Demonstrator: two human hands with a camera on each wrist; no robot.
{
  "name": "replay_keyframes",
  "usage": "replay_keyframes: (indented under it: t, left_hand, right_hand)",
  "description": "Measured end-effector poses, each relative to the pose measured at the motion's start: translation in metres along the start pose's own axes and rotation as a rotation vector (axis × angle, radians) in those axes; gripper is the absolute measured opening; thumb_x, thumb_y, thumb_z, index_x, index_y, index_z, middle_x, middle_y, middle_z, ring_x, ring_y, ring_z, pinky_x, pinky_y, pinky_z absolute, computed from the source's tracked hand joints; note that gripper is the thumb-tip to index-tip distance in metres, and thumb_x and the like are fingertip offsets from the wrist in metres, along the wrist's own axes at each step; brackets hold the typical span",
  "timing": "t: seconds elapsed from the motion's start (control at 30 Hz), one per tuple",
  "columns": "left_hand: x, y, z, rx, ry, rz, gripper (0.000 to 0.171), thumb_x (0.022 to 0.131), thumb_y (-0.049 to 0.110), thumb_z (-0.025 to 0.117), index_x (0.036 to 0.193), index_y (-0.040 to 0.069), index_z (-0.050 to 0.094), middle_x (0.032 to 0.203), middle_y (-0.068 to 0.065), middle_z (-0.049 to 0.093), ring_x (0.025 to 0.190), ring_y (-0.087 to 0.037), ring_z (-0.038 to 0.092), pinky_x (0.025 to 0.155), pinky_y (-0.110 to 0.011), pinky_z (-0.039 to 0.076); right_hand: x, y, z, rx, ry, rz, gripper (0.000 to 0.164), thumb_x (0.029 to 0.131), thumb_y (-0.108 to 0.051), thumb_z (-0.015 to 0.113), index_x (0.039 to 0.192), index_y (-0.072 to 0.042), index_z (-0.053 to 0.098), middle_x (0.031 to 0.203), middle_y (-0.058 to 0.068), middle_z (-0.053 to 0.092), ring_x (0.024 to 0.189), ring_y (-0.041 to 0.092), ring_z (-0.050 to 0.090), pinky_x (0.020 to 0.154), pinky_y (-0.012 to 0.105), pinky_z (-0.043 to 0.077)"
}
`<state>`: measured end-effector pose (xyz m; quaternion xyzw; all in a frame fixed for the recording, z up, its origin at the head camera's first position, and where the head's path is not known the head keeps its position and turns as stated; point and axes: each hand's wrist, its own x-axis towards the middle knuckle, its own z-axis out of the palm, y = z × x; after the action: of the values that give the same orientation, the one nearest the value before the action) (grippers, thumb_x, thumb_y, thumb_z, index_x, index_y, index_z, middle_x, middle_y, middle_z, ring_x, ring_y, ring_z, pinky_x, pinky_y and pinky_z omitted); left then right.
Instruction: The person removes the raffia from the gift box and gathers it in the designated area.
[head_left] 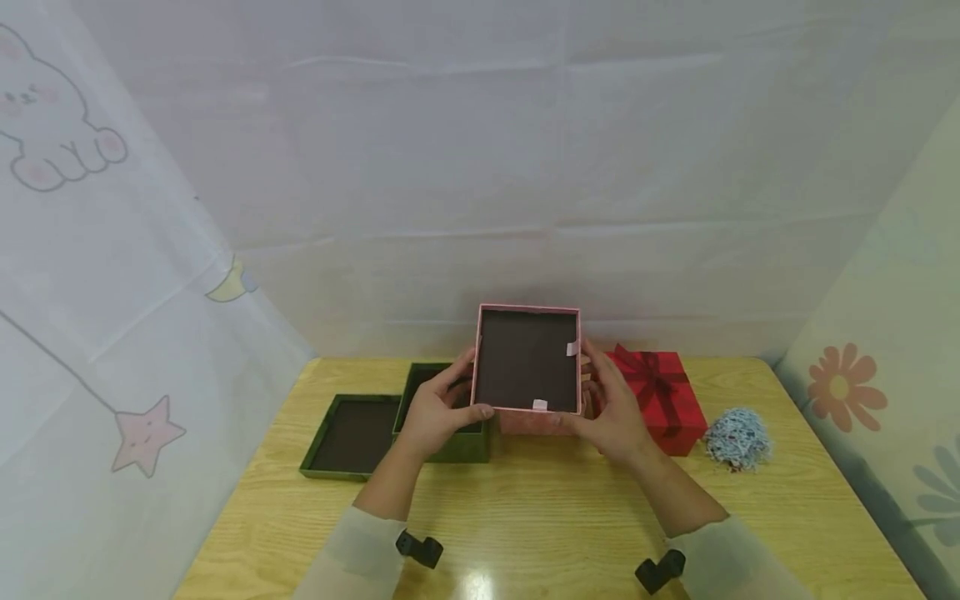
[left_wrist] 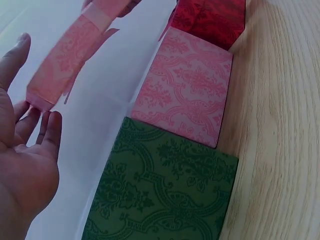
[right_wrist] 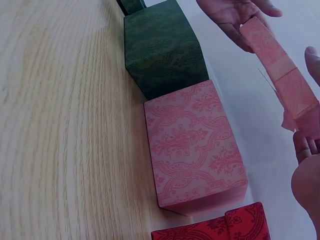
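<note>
A shallow pink box lid (head_left: 528, 358), dark inside, is held up between my two hands with its inner side facing the head camera. Its left side is gripped by my left hand (head_left: 437, 412), the thumb along the near edge. My right hand (head_left: 617, 417) grips the opposite side, thumb at the near corner. In both wrist views a ribbon band (right_wrist: 281, 66) crosses the lid's patterned pink side. Below the lid stands the pink patterned box (left_wrist: 182, 87) on the table, mostly hidden by the lid in the head view.
Left of the pink box is an open green box (head_left: 459, 448), and beside that a green lid (head_left: 352, 437) lies inner side up. On the right are a red box (head_left: 663, 396) with a dark red bow and a pile of pale blue shredded paper (head_left: 738, 439). The wooden table (head_left: 525, 517) meets a hanging white cloth.
</note>
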<state>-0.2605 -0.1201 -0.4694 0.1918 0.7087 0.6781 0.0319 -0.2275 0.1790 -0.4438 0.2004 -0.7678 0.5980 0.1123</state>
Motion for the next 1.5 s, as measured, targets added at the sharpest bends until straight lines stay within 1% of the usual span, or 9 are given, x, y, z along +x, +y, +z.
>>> replay_keyframes:
  t: [0.17,0.37,0.6,0.73,0.83,1.0,1.2,1.4,1.5]
  left_hand:
    - [-0.003,0.002,-0.003,0.032,0.005,-0.007,0.098,0.079,0.017,0.093,0.16,0.033,0.041,0.16,-0.001,0.044,0.14,-0.031,0.052,0.093,-0.034,0.058]
    - [-0.009,0.003,-0.007,0.076,0.034,-0.01,0.096,0.079,0.016,0.093,0.159,0.031,0.044,0.161,-0.003,0.044,0.139,-0.033,0.053,0.096,-0.033,0.057]
    - [-0.017,0.001,-0.01,0.075,0.053,-0.04,0.093,0.079,0.013,0.092,0.158,0.032,0.045,0.158,-0.003,0.048,0.137,-0.032,0.054,0.093,-0.033,0.058]
    - [-0.022,0.002,-0.011,0.099,0.058,-0.032,0.094,0.079,0.016,0.093,0.158,0.032,0.046,0.155,-0.004,0.051,0.136,-0.031,0.056,0.093,-0.033,0.058]
    - [-0.026,0.002,-0.012,0.129,0.064,-0.032,0.093,0.078,0.019,0.093,0.157,0.033,0.047,0.154,-0.002,0.052,0.136,-0.03,0.057,0.094,-0.033,0.058]
    - [-0.033,0.003,-0.015,0.144,0.07,-0.046,0.091,0.078,0.019,0.094,0.156,0.033,0.049,0.152,-0.005,0.054,0.135,-0.031,0.057,0.093,-0.033,0.058]
    - [-0.043,0.002,-0.017,0.127,0.086,-0.088,0.091,0.077,0.018,0.094,0.155,0.034,0.05,0.153,-0.005,0.053,0.134,-0.031,0.058,0.091,-0.032,0.059]
    - [-0.056,0.0,-0.021,0.128,0.099,-0.086,0.091,0.077,0.017,0.094,0.156,0.029,0.051,0.154,-0.007,0.052,0.134,-0.034,0.058,0.09,-0.032,0.059]
    - [-0.062,0.0,-0.023,0.141,0.108,-0.082,0.09,0.077,0.018,0.094,0.155,0.029,0.052,0.153,-0.008,0.053,0.133,-0.034,0.058,0.088,-0.031,0.06]
  right_hand:
    - [0.0,0.012,0.003,0.017,-0.031,-0.009,0.115,0.071,0.0,0.095,0.164,-0.005,0.028,0.139,0.026,0.047,0.111,0.044,0.061,0.084,0.019,0.054]
    - [-0.001,0.034,0.007,0.004,-0.055,0.007,0.119,0.07,-0.005,0.097,0.166,-0.02,0.028,0.147,0.014,0.045,0.114,0.039,0.06,0.08,0.022,0.056]
    - [-0.003,0.034,0.01,-0.099,-0.05,0.001,0.111,0.071,-0.022,0.099,0.163,-0.019,0.036,0.152,0.004,0.046,0.116,0.027,0.058,0.103,0.033,0.053]
    - [-0.006,0.032,0.011,-0.142,-0.055,0.006,0.11,0.072,-0.03,0.098,0.163,-0.017,0.037,0.153,0.001,0.046,0.119,0.021,0.058,0.1,0.028,0.054]
    - [-0.008,0.03,0.013,-0.142,-0.055,0.014,0.11,0.071,-0.034,0.099,0.162,-0.018,0.039,0.149,0.001,0.049,0.113,0.018,0.063,0.096,0.024,0.054]
    - [-0.011,0.028,0.017,-0.159,-0.064,0.013,0.111,0.069,-0.042,0.098,0.161,-0.02,0.041,0.139,0.0,0.056,0.105,0.015,0.067,0.093,0.028,0.056]
    - [-0.016,0.025,0.022,-0.125,-0.078,0.017,0.11,0.069,-0.036,0.099,0.161,-0.016,0.042,0.145,0.003,0.053,0.107,0.018,0.067,0.094,0.038,0.059]
    - [-0.024,0.023,0.033,-0.028,-0.097,0.043,0.111,0.069,-0.022,0.1,0.161,-0.011,0.039,0.155,0.007,0.045,0.104,0.023,0.068,0.09,0.034,0.06]
    - [-0.027,0.021,0.037,-0.043,-0.091,0.02,0.11,0.067,-0.022,0.1,0.16,-0.011,0.041,0.157,0.007,0.044,0.104,0.021,0.067,0.093,0.036,0.058]
